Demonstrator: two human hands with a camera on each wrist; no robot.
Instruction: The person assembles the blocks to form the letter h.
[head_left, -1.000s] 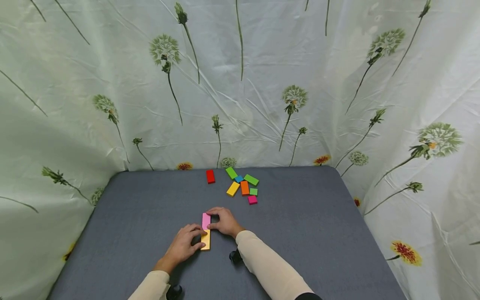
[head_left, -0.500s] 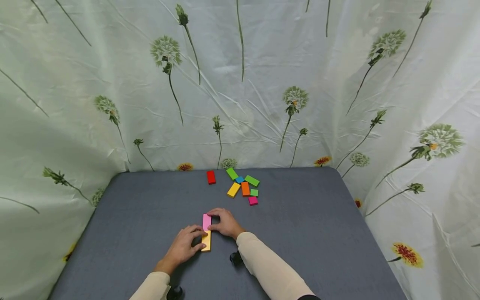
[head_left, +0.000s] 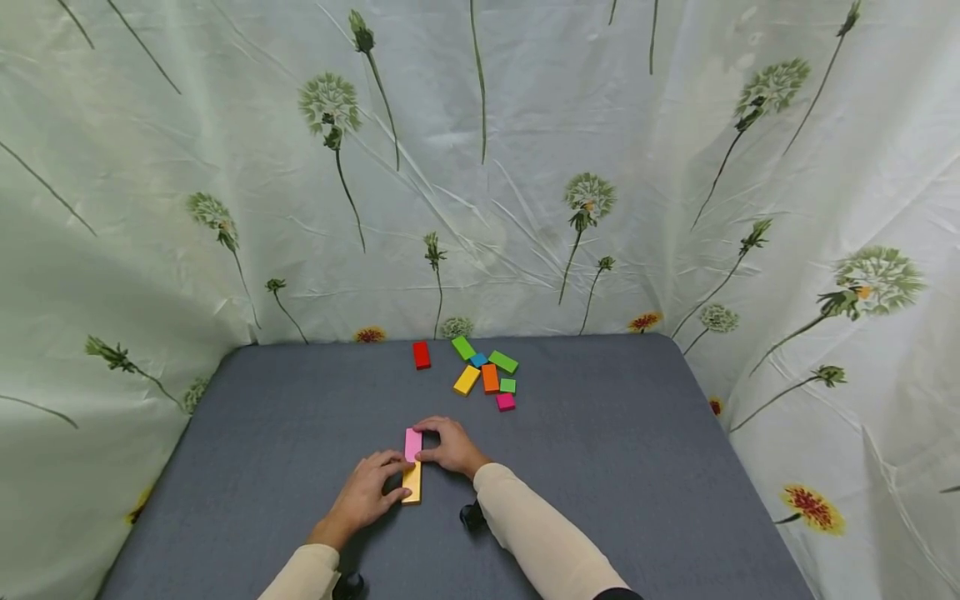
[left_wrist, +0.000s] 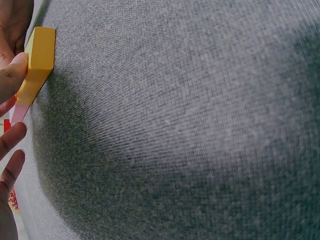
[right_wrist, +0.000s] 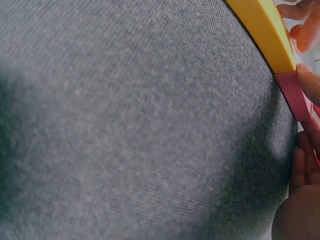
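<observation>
Two rectangular blocks lie end to end on the grey cloth, a pink block (head_left: 412, 444) at the far end and a yellow block (head_left: 412, 483) nearer to me. My left hand (head_left: 363, 493) grips the yellow block, thumb near its close end and index finger close to the seam. From the right side, my right hand (head_left: 453, 448) pinches the pink block, its thumb beside the seam and its index finger at the far corner. In the right wrist view the ends of the yellow block (right_wrist: 267, 35) and the pink block (right_wrist: 292, 92) meet.
Farther back lies a loose group of blocks: orange (head_left: 490, 378), yellow (head_left: 466, 380), blue (head_left: 478, 359), magenta (head_left: 506, 402) and several green ones. A red block (head_left: 422, 355) sits apart, left of them. Behind the table (head_left: 600, 467) hangs a dandelion-printed curtain (head_left: 495, 208).
</observation>
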